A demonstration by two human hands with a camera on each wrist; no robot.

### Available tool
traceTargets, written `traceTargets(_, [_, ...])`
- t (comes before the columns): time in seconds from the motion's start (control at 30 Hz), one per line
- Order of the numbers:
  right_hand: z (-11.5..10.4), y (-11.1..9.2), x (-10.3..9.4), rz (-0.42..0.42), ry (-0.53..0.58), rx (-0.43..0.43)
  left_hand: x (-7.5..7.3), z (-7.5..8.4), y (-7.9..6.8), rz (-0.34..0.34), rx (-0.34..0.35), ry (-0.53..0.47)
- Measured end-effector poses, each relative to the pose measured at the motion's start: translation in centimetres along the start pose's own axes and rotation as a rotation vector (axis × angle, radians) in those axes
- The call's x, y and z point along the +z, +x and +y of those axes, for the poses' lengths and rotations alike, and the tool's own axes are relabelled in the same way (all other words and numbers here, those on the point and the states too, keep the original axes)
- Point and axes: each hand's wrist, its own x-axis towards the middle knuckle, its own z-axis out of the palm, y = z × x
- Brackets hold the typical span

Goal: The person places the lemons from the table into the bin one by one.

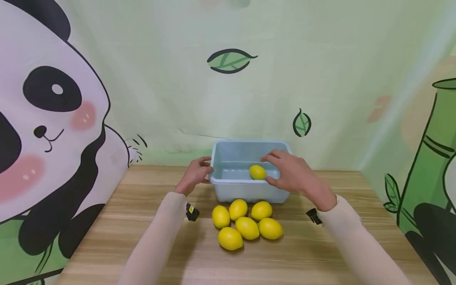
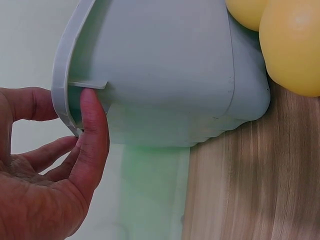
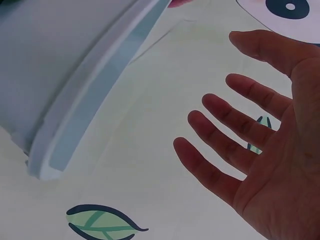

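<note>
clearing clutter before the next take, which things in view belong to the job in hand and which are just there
Likely part of the job:
light-blue plastic bin
six lemons before it
single lemon in its opening
left hand, gripping the rim
right hand, over the bin

Just surroundings:
wood-grain table
panda-print backdrop
black wrist cameras

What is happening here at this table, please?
A person's left hand grips the left end of a light blue bin. The right hand is open at the bin's right side and holds nothing. One lemon shows inside the bin, and six more lemons lie on the table in front of it.
</note>
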Motion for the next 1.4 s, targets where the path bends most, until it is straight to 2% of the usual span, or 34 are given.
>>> traceTargets(0.47, [-0.8,-2.9,3.1,0.066,-0.016,-0.071,0.1,-0.5,0.2,0.007,0.014,-0.006])
traceTargets(0.6, [-1.1,-3.9,3.6,0.057,-0.026,-0.074,0.1,-0.7,0.2,0.000,0.016,-0.010])
traceTargets(0.87, [-1.2,-5.3,5.3,-0.010,-0.010,-0.132,0.0,-0.5,0.2,0.007,0.017,-0.005])
traceTargets(1.13, [-1.7,-5.9,7.6,-0.134,-0.005,-0.119,0.0,-0.3,0.1,0.006,0.017,-0.011])
traceTargets(1.4, [-2.2,-6.6,9.8,-0.194,0.005,-0.134,0.0,-0.3,0.2,0.007,0.013,-0.010])
